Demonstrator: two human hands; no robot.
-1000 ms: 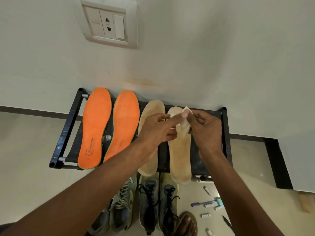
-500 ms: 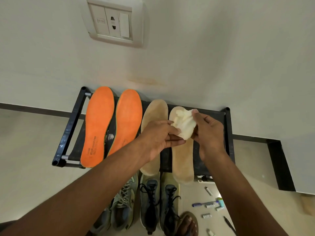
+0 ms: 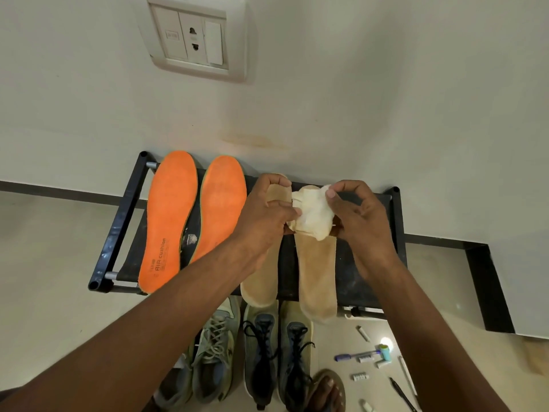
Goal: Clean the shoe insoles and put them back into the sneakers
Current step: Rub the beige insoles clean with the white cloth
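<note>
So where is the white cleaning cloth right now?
In the head view, the crumpled white cloth is held between both hands, above the toe end of the rightmost beige foam insole on the black rack.

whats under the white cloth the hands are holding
Both hands, left and right, hold the white cloth over the right beige insole on the black rack. The insole's middle and heel show; the stretch behind the cloth is hidden.

dim warm indoor light, soft shadows, wide-angle bending at edges, slight blur lower corners
</note>
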